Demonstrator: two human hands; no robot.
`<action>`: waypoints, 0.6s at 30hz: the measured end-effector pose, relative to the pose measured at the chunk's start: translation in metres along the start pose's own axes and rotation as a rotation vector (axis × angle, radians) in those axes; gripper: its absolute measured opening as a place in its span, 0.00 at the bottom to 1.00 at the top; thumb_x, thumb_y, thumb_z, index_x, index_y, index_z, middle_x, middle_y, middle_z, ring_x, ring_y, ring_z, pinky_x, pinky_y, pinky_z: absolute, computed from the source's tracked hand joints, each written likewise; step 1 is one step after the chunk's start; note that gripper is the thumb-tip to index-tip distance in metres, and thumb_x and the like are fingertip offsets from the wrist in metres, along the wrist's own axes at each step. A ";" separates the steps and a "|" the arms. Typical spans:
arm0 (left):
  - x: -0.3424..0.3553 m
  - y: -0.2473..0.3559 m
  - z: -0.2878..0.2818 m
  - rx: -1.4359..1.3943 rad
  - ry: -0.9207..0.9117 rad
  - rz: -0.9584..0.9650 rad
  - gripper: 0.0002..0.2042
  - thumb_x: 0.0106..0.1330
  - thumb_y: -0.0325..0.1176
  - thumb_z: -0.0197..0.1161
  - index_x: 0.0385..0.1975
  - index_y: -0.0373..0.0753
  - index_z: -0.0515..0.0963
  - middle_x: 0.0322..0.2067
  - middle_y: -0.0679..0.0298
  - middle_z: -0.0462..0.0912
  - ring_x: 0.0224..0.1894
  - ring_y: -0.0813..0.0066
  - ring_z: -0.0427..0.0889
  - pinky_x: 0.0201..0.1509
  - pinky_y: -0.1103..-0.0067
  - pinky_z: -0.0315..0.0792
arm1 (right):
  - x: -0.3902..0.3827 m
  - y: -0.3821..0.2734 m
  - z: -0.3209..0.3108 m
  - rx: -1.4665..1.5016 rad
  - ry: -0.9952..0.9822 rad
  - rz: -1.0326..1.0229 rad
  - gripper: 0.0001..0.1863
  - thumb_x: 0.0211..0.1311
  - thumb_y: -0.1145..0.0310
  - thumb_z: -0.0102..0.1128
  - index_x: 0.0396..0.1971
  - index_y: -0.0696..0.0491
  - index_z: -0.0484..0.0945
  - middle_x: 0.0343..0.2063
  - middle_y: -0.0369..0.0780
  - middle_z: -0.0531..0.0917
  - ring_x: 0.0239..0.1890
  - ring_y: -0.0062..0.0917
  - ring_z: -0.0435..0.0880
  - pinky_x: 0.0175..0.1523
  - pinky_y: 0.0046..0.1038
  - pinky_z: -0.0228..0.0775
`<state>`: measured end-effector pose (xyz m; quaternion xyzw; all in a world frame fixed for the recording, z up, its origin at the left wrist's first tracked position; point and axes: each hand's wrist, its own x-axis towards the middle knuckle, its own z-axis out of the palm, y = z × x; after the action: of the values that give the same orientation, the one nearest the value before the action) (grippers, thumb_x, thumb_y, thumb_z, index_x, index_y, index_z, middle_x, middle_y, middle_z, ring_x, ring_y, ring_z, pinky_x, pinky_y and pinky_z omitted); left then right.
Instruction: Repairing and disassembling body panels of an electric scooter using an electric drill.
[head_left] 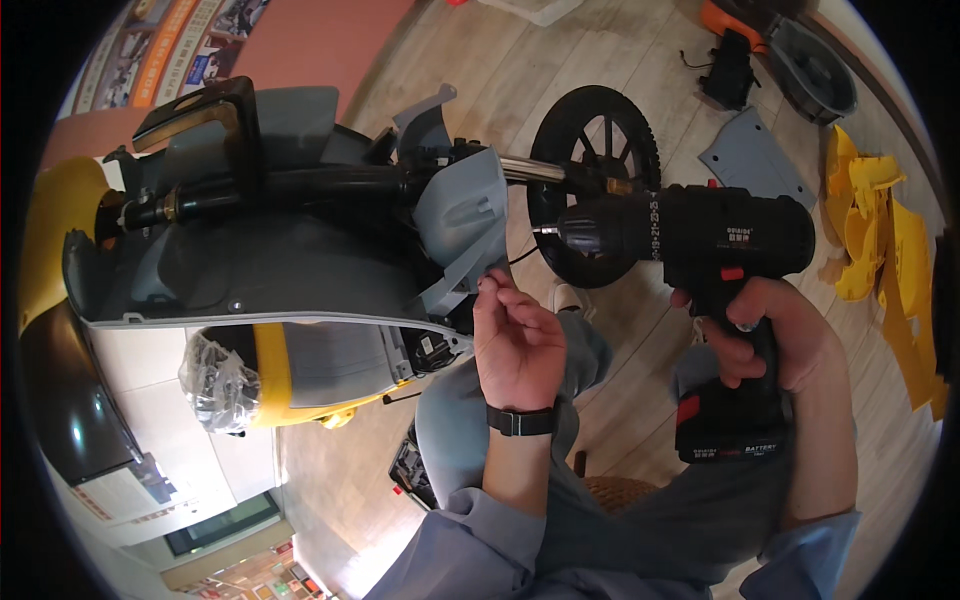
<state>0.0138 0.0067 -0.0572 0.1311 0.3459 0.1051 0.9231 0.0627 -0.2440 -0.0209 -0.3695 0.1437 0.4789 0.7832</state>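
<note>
My right hand [785, 335] grips a black cordless drill [740, 235] by its handle, with the fingers around the trigger area. The drill's bit [545, 230] points left, toward a scooter's grey plastic panel [465, 215], and stands apart from it. My left hand [520, 345], with a black band on its wrist, is raised palm up at the lower edge of this panel. Its thumb and forefinger are pinched together; anything between them is too small to make out. The scooter's large dark grey body shell [280, 260] stretches out to the left of my hands.
A black spoked wheel [597, 180] stands behind the drill. Yellow panels [870, 230], a flat grey panel [760, 155] and a dark grey tub-shaped part [812, 75] lie on the floor at right. A yellow-and-grey seat-like part [310, 370] sits below the shell. An open toolbox [410, 468] is beside my knee.
</note>
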 end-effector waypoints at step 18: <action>0.003 0.017 0.010 -0.186 0.182 -0.003 0.04 0.60 0.29 0.64 0.32 0.38 0.78 0.30 0.68 0.84 0.17 0.89 0.74 0.19 0.92 0.69 | 0.036 0.005 0.010 -0.060 -0.050 0.189 0.25 0.42 0.69 0.56 0.44 0.63 0.72 0.11 0.38 0.71 0.09 0.20 0.66 0.20 0.22 0.65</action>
<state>0.0204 0.0223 -0.0462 0.0343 0.4174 0.1468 0.8961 0.0755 -0.2128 -0.0370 -0.3655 0.1436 0.5639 0.7265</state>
